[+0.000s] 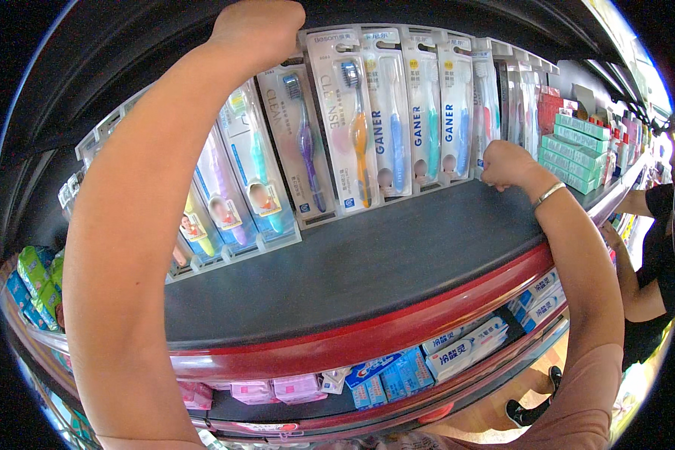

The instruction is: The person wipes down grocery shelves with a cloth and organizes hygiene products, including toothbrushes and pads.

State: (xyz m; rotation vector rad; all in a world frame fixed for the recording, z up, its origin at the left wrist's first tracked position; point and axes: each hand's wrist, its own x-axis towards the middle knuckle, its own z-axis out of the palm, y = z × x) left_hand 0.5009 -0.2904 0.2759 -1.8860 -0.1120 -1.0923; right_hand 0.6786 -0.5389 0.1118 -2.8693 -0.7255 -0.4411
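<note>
A clear plastic display rack (315, 220) stands on the dark shelf, holding blister-packed toothbrushes. My left hand (261, 28) is curled at its upper left corner, with the fingertips hidden. At the lower right corner, my right hand (506, 163) closes in a fist on the rack's edge and wears a bracelet (549, 193) at the wrist. Between the hands are an orange-handled toothbrush pack (361, 152), a purple-handled toothbrush pack (306, 135) and several blue and teal ones. Another toothbrush rack (242, 256) stands to the left, partly behind my left forearm.
Stacked mint-green boxes (576, 152) stand right of my right hand. A red front rail (371, 332) edges the dark shelf (343, 270). Below are toothpaste boxes (467, 349) and pink packs (275, 389). Green packs (36, 275) sit far left. Another person's arm (638, 281) shows at right.
</note>
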